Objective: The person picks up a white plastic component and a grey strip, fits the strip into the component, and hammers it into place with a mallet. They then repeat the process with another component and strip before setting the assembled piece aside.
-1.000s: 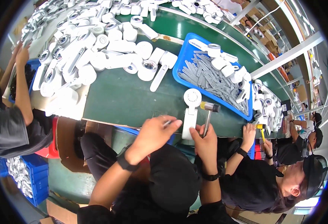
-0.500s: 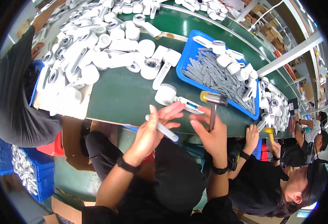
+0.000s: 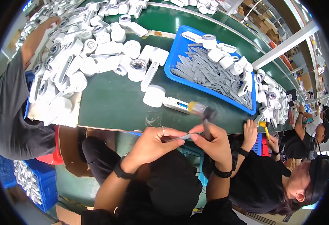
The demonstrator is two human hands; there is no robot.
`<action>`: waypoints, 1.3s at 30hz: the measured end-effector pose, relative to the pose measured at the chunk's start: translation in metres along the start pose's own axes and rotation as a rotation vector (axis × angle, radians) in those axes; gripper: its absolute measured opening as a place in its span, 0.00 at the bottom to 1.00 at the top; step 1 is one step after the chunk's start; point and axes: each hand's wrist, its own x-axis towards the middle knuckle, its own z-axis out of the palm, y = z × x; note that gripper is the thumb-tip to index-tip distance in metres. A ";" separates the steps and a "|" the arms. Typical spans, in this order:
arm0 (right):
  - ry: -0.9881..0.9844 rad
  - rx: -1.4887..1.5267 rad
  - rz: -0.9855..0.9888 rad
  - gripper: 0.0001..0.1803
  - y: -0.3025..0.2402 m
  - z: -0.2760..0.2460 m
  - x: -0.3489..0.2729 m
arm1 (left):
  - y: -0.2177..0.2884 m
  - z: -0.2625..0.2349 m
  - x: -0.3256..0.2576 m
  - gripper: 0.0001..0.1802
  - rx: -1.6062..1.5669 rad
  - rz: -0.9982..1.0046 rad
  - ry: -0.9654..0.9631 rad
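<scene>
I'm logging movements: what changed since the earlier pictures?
The white gadget, its handle first pointing toward the person, now lies with the handle pointing right; the right hand has let it go. The left hand's grey strip is now pinched by both hands. The hammer stays in the right hand; the blue tray stays put.

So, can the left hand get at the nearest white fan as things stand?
Likely yes: the left hand is busy pinching the grey strip, but nothing stands between it and the fan.
</scene>
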 end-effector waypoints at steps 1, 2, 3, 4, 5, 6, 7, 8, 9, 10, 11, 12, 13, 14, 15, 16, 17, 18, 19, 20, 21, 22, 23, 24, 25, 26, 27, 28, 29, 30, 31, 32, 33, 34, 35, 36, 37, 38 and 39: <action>-0.061 -0.054 -0.086 0.11 -0.001 0.000 0.002 | 0.005 -0.003 0.002 0.06 0.277 0.037 -0.070; -0.061 -0.053 -0.082 0.11 -0.003 0.001 0.003 | 0.007 -0.005 0.004 0.05 0.553 0.073 -0.143; -0.052 -0.096 -0.095 0.12 -0.006 0.006 0.003 | 0.006 0.001 0.005 0.05 0.617 0.106 -0.128; -0.040 -0.141 -0.113 0.14 -0.009 0.011 0.004 | 0.006 0.003 0.009 0.05 0.616 0.107 -0.131; 0.107 -0.137 -0.140 0.15 -0.007 0.018 0.002 | 0.004 0.003 0.015 0.05 0.682 0.368 -0.001; 0.110 -0.139 -0.138 0.15 -0.006 0.021 0.000 | 0.000 0.004 0.020 0.05 0.737 0.629 0.131; 0.219 -0.069 -0.097 0.16 -0.006 0.024 -0.001 | -0.006 0.006 0.021 0.04 0.563 0.466 0.205; 0.328 0.001 -0.056 0.17 -0.004 0.025 -0.003 | -0.007 0.006 0.021 0.04 0.561 0.467 0.199; 0.271 -0.014 -0.077 0.18 0.006 0.021 -0.007 | -0.004 0.006 0.022 0.06 0.153 0.206 0.207; 0.273 -0.016 -0.072 0.18 0.012 0.024 -0.007 | -0.001 0.007 0.022 0.07 -0.253 -0.063 0.209; 0.258 0.035 -0.107 0.17 0.014 0.031 -0.006 | -0.002 0.009 0.025 0.09 -0.322 0.003 0.207; 0.243 0.086 -0.141 0.16 0.016 0.038 -0.006 | -0.004 0.009 0.026 0.09 -0.324 -0.002 0.206; 0.270 0.138 -0.041 0.14 0.011 0.043 -0.009 | -0.006 0.009 0.026 0.08 -0.322 0.003 0.192; 0.271 0.135 -0.039 0.14 0.011 0.045 -0.007 | -0.007 0.009 0.027 0.07 -0.321 0.011 0.177; 0.296 0.199 -0.061 0.14 0.011 0.046 -0.003 | -0.005 0.014 0.028 0.06 -0.304 0.022 0.207; 0.320 0.265 -0.083 0.14 0.011 0.048 -0.001 | -0.006 0.015 0.028 0.06 -0.303 0.022 0.209; 0.318 0.267 -0.083 0.14 0.015 0.048 0.001 | -0.009 0.016 0.027 0.07 -0.332 0.030 0.209; 0.327 0.224 -0.086 0.14 0.020 0.047 0.003 | -0.011 0.014 0.027 0.09 -0.359 0.039 0.211; 0.337 0.176 -0.086 0.13 0.025 0.044 0.003 | -0.014 0.011 0.028 0.09 -0.361 0.038 0.212; 0.334 0.177 -0.086 0.13 0.026 0.039 0.005 | -0.017 0.004 0.028 0.11 -0.061 0.136 0.272; 0.362 0.213 -0.044 0.13 0.026 0.032 0.009 | -0.018 -0.004 0.026 0.14 0.241 0.232 0.327; 0.401 0.242 0.004 0.13 0.025 0.020 0.011 | 0.005 -0.010 0.029 0.22 0.709 0.404 0.472; 0.355 0.306 0.045 0.14 0.021 0.009 0.014 | 0.011 -0.028 0.037 0.26 0.923 0.595 0.445; 0.342 0.310 0.083 0.14 0.018 0.004 0.024 | 0.017 -0.044 0.045 0.29 1.140 0.785 0.418; 0.318 0.303 0.086 0.14 0.022 0.001 0.033 | 0.021 -0.049 0.054 0.29 1.142 0.782 0.422; 0.294 0.295 0.088 0.13 0.028 -0.001 0.041 | 0.025 -0.053 0.062 0.28 1.209 0.803 0.330; 0.291 0.293 0.088 0.13 0.030 0.001 0.046 | 0.027 -0.056 0.068 0.27 1.273 0.823 0.235; 0.279 0.220 0.089 0.12 0.032 0.006 0.051 | 0.027 -0.059 0.073 0.27 1.275 0.822 0.239; 0.268 0.145 0.091 0.10 0.033 0.008 0.055 | 0.024 -0.062 0.078 0.27 1.248 0.805 0.183; 0.266 0.144 0.091 0.10 0.037 0.009 0.059 | 0.020 -0.064 0.082 0.26 1.218 0.787 0.126; 0.249 0.082 0.047 0.10 0.042 0.011 0.061 | 0.016 -0.066 0.083 0.24 1.161 0.776 0.126; 0.232 0.019 0.003 0.10 0.045 0.013 0.063 | 0.015 -0.068 0.084 0.24 1.160 0.770 0.125; 0.231 0.020 0.008 0.10 0.046 0.014 0.064 | 0.015 -0.069 0.084 0.25 1.153 0.766 0.119; 0.216 0.034 0.047 0.10 0.046 0.013 0.064 | 0.015 -0.070 0.084 0.25 1.145 0.761 0.117; 0.201 0.047 0.085 0.10 0.045 0.011 0.064 | 0.015 -0.070 0.084 0.25 1.142 0.756 0.119; 0.197 0.046 0.090 0.10 0.045 0.010 0.065 | 0.016 -0.070 0.084 0.24 1.150 0.756 0.118; 0.185 0.018 0.079 0.09 0.044 0.008 0.066 | 0.016 -0.069 0.085 0.24 1.156 0.761 0.114; 0.172 -0.010 0.068 0.09 0.043 0.006 0.067 | 0.014 -0.069 0.086 0.24 1.151 0.761 0.112; 0.174 -0.013 0.071 0.09 0.042 0.006 0.067 | 0.013 -0.069 0.087 0.22 1.158 0.787 0.122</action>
